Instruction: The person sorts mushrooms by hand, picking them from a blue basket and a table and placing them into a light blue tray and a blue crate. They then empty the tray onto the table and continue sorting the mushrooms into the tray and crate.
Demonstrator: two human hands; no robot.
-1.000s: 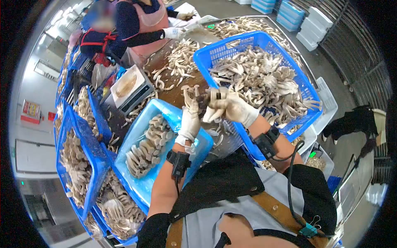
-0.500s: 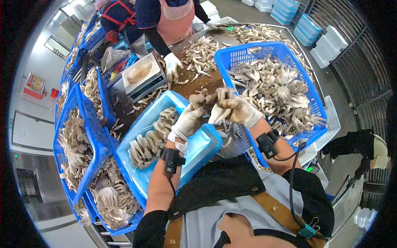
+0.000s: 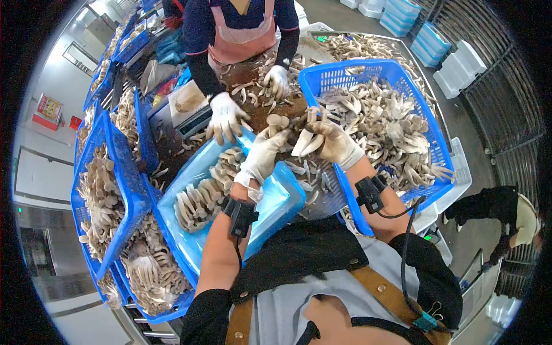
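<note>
My left hand (image 3: 265,154), in a stained white glove, is closed around a few oyster mushrooms (image 3: 277,122) with round grey-brown caps pointing up. Close beside it, my gloved right hand (image 3: 339,145) grips more oyster mushrooms (image 3: 306,142), their pale stems hanging down past the fingers. Below my left wrist lies a tray lined with blue plastic film (image 3: 276,198); rows of mushrooms (image 3: 201,204) are laid in its left part. To the right of my right hand stands a blue crate (image 3: 401,72) heaped with loose mushrooms (image 3: 391,123).
Across the table, a co-worker in a pink apron (image 3: 244,40) has one gloved hand (image 3: 226,118) at the tray's far edge and another (image 3: 277,81) over loose mushrooms. A scale (image 3: 187,103) stands behind the tray. Filled blue crates (image 3: 131,221) crowd the left side.
The co-worker has leaned in; one gloved hand now reaches the tray's far edge, partly covering the scale. My hands have moved slightly apart, each still holding mushrooms.
</note>
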